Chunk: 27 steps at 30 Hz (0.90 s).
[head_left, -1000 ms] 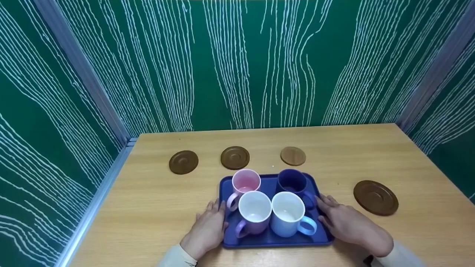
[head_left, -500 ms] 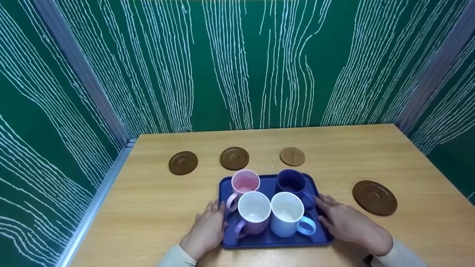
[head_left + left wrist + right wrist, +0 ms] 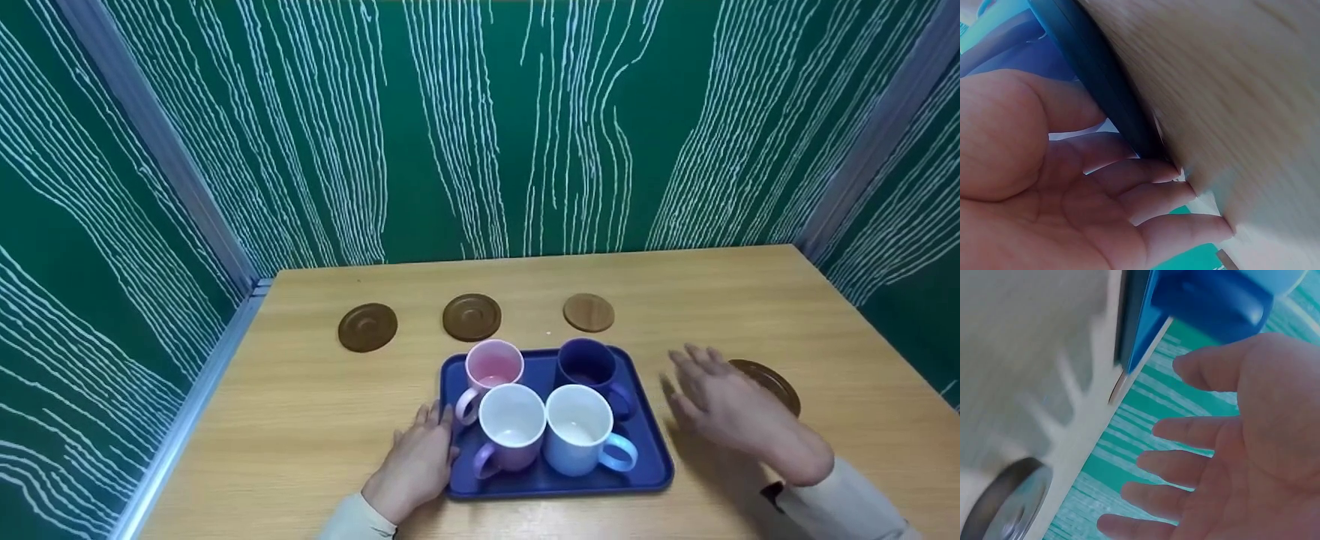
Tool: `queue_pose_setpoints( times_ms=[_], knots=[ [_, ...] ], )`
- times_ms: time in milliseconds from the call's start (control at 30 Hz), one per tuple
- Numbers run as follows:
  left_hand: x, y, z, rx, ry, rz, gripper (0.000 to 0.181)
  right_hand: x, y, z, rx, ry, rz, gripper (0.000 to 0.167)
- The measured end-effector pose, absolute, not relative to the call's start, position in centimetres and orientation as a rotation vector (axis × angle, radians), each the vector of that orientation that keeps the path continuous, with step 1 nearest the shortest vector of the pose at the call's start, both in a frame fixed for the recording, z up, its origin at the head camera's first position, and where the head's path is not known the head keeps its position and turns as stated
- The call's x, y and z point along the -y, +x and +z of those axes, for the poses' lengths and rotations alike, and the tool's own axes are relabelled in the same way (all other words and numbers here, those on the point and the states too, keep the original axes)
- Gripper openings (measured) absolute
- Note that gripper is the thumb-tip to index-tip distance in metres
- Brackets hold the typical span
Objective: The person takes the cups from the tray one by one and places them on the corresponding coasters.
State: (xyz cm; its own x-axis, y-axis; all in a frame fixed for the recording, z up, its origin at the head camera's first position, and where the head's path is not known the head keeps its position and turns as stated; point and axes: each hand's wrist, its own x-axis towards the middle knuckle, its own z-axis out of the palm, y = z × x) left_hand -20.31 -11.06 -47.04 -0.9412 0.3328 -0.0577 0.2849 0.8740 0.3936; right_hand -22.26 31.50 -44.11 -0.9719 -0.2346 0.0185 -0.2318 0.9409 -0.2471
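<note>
Found blue tray (image 3: 651, 442) flat on bench (image 3: 300, 420), directly right of left grip (image 3: 416, 457), short way left of right grip (image 3: 731, 409). Counted four mugs upright on tray, bunched together. Logged pink mug (image 3: 493, 367) and purple mug (image 3: 517, 448) on side nearer left grip, both with handles turned toward it; had pink one farther ahead. Logged navy mug (image 3: 586, 367) and light blue mug (image 3: 574, 452) on side nearer right grip, handles turned that way; had navy one farther ahead. Marked left grip as pinching tray edge: had thumb lapped over rim, fingers along outer side, tips down at bench. Marked right grip as spread, fingers apart, off tray, raised above bench; looked blurry in head view. Spotted right brown disc (image 3: 776, 382) just right of right grip, partly hidden behind it. Spotted small wooden disc (image 3: 589, 313) beyond tray, ahead and left of right grip. Saw middle brown disc (image 3: 472, 316) and left brown disc (image 3: 367, 328) ahead of left grip, well apart from it. Noted green wall (image 3: 547, 150) with white wavy lines, farthest ahead of both.
</note>
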Motion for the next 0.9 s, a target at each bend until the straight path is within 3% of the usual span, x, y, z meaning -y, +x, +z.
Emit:
queue_pose_setpoints(
  times_ms=[533, 900],
  knots=[
    [11.1, -20.4, -47.1, -2.925, 0.463, 0.568, 0.057, -38.5, -24.7, -46.5, -2.942, -0.196, -0.351, 0.086],
    [10.9, -20.4, -46.9, -2.932, 0.483, 0.566, 0.056, -39.3, -24.6, -46.4, -2.861, -0.157, -0.325, 0.093]
  ],
)
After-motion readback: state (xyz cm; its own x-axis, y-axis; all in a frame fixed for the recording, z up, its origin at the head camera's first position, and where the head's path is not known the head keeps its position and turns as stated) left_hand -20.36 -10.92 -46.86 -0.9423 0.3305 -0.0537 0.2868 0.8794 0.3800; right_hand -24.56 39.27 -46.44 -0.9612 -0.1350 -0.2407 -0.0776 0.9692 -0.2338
